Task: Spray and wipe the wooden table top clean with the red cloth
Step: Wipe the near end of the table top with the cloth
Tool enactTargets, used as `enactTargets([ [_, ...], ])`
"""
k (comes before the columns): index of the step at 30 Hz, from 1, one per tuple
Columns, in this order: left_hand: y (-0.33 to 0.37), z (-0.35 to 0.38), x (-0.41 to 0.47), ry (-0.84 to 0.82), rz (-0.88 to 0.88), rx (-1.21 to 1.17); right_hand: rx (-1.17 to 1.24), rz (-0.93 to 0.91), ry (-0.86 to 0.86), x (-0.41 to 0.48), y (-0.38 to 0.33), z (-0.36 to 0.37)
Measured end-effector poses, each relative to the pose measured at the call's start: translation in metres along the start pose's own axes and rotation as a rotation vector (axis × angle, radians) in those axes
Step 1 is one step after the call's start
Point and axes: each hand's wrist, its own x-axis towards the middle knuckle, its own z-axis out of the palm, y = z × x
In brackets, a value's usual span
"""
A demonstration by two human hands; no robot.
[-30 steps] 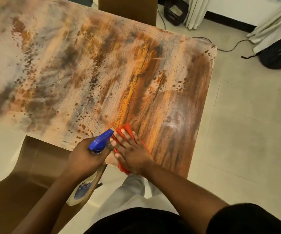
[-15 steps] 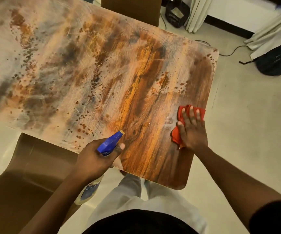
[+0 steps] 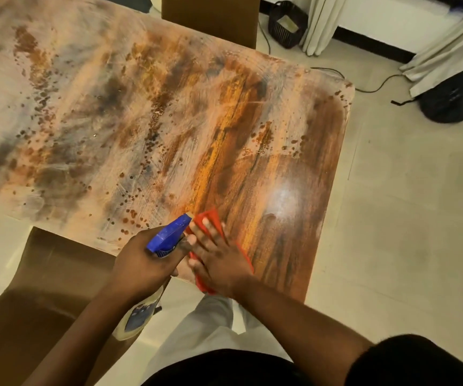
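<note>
The wooden table top (image 3: 169, 121) fills the upper left, pale and hazy with dark droplets over most of it, darker and glossy near its right end. My right hand (image 3: 219, 260) lies flat on the red cloth (image 3: 210, 220) at the table's near edge. Most of the cloth is hidden under that hand. My left hand (image 3: 146, 266) grips a spray bottle (image 3: 169, 232) with a blue trigger head just left of the cloth. The bottle's pale body hangs below the table edge.
A brown chair (image 3: 43, 274) stands at the near left by the table, another chair back (image 3: 210, 20) at the far side. On the tiled floor to the right lie a black cable (image 3: 377, 84), a dark bag (image 3: 452, 98) and a black basket (image 3: 287, 25) near curtains.
My right hand has slid the red cloth from the table's right edge back left to the near edge beside the spray bottle. The left hand has stayed put.
</note>
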Motion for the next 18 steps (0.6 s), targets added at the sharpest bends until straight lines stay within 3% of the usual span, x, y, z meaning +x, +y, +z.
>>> enactTargets([
  [4, 0.005, 0.011, 0.006, -0.017, 0.032, 0.042, -0.058, -0.023, -0.020, -0.078, 0.025, 0.013],
  [8, 0.015, 0.022, 0.013, -0.073, 0.044, 0.046, -0.009, 0.220, -0.003, -0.126, 0.086, -0.005],
  [18, 0.064, 0.038, 0.041, 0.021, 0.017, -0.035, 0.077, 0.615, 0.135, -0.046, 0.235, -0.088],
])
